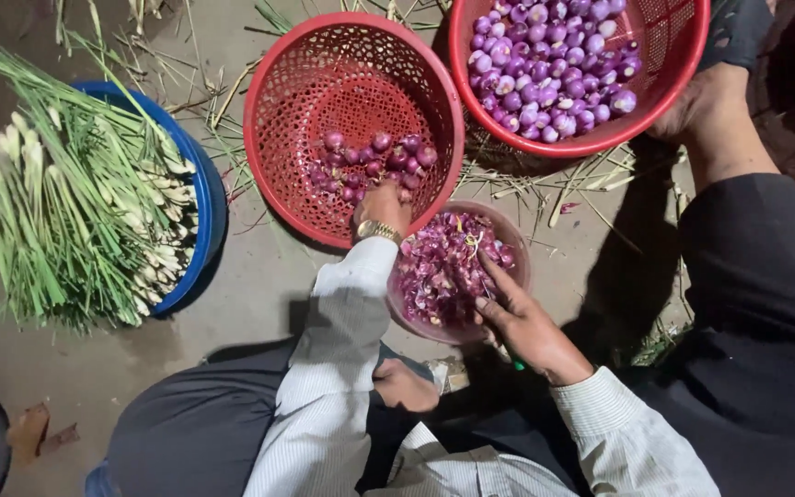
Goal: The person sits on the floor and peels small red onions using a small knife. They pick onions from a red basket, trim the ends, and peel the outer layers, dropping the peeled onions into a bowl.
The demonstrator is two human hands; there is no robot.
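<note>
Red plastic mesh surrounded the left hand point(382, 204), which reached over the rim of the nearer basket point(280, 87) and down among a small heap of unpeeled shallots point(374, 158) at its bottom. The fingers were buried among the bulbs, so whether they pinched one or lay spread could not be told. A gold-coloured watch point(378, 229) sat on that wrist, above a striped sleeve point(333, 350).

The right hand point(526, 324) rested on the near rim of a round bowl point(517, 244) filled with purple skins point(442, 269), fingers loosely extended across the edge and holding nothing that could be seen. A bare foot point(404, 385) showed between the knees.

Further out stood a second red basket point(669, 83) heaped with pale peeled shallots point(549, 64), partly resting against another person's foot point(706, 106). To the left, a blue tub point(206, 198) carried a thick bundle of lemongrass point(66, 193). Dry stalks littered the concrete floor point(259, 285).

Risks, as a judgement: the bowl was full and light, so pressure from the right hand on its rim could have tipped it and scattered skins. Bulbs were round and could have rolled from the fingers onto the dirty floor. The heaped basket stood tilted, and a nudge from the foot might have spilled it.
</note>
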